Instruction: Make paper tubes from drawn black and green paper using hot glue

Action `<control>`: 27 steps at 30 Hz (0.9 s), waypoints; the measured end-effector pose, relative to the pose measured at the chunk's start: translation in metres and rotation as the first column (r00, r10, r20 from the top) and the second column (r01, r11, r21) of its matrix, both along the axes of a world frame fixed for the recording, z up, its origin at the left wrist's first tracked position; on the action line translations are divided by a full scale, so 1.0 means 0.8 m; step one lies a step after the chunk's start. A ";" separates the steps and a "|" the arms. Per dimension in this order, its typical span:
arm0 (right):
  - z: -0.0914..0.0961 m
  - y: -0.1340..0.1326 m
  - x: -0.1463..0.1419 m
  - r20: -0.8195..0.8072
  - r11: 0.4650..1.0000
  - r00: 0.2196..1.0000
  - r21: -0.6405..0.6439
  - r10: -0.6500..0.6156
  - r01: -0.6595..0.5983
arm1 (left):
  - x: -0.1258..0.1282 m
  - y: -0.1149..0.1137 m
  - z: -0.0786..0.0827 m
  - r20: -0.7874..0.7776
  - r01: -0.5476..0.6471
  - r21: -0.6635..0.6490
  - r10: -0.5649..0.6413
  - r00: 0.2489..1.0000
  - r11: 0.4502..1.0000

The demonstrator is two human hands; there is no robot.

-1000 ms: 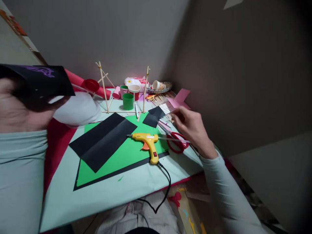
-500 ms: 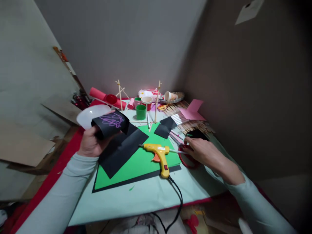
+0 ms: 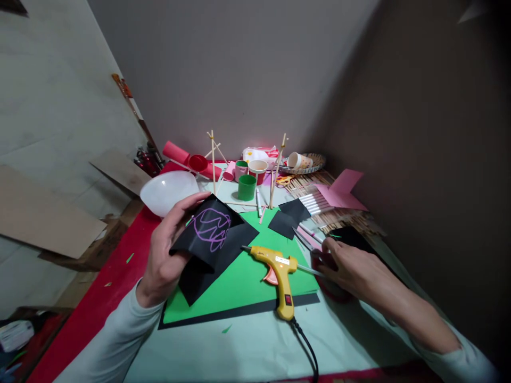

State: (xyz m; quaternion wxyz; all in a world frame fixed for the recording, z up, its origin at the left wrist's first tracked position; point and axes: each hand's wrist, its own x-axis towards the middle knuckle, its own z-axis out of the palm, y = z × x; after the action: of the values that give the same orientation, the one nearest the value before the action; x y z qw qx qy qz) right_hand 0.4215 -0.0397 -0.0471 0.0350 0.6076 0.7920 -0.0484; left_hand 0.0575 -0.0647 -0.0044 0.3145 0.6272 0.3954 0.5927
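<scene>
My left hand grips a bent piece of black paper with a purple scribbled outline on it. The paper is raised above a larger black sheet on green paper. At the right, my right hand has its fingers closed at the handles of scissors. Their red loops are blurred and partly behind the hand; the blades point up and left. Between the hands lies a yellow glue gun with a glue stick out of its back.
Two small black pieces lie behind the glue gun. Farther back stand a green cup, stick frames and a white bowl. White markers and folded pink paper rest on a stick mat. A black cord runs off the front edge.
My left hand has turned the black paper, so its purple drawing faces me more fully. My right hand stays at the scissors, whose handles have shifted slightly. The whole view has swung left.
</scene>
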 end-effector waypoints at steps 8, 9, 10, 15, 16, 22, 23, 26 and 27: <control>-0.013 -0.014 0.002 -0.176 0.994 0.983 0.084 -0.054 0.069 | 0.002 -0.005 0.005 -0.257 -0.151 0.159 0.188 0.948 0.976; -0.012 -0.015 0.002 -0.197 0.993 0.979 0.090 -0.061 0.080 | 0.003 -0.006 0.005 -0.271 -0.160 0.163 0.200 0.942 0.974; -0.009 -0.015 0.003 -0.214 0.992 0.975 0.094 -0.063 0.085 | 0.004 -0.008 0.006 -0.272 -0.167 0.155 0.204 0.940 0.974; 0.012 -0.014 0.005 -0.443 0.972 0.893 0.169 -0.075 0.166 | 0.009 -0.015 0.011 -0.068 -0.157 -0.054 0.153 0.986 0.986; 0.015 -0.012 0.007 -0.497 0.959 0.863 0.195 -0.083 0.205 | 0.010 -0.015 0.013 -0.025 -0.131 -0.099 0.129 0.991 0.986; 0.036 -0.009 0.018 -0.675 0.885 0.735 0.307 -0.057 0.351 | 0.020 -0.011 0.022 0.276 0.034 -0.238 0.034 0.961 0.971; 0.044 -0.011 0.015 -0.714 0.878 0.699 0.308 -0.041 0.366 | 0.022 -0.011 0.023 0.334 0.049 -0.253 0.040 0.942 0.966; 0.074 -0.018 -0.011 -0.825 0.920 0.565 0.237 0.020 0.313 | 0.024 -0.011 0.023 0.458 0.148 -0.290 0.001 0.889 0.946; 0.083 -0.020 -0.024 -0.844 0.943 0.535 0.210 0.042 0.257 | 0.023 -0.011 0.023 0.493 0.201 -0.301 -0.029 0.870 0.932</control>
State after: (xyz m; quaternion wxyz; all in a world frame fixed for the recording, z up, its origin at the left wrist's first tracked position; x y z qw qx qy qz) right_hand 0.4026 -0.0555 0.0190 -0.4464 0.5555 0.6692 -0.2104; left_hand 0.0761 -0.0739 0.0136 0.5422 0.4186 0.3632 0.6316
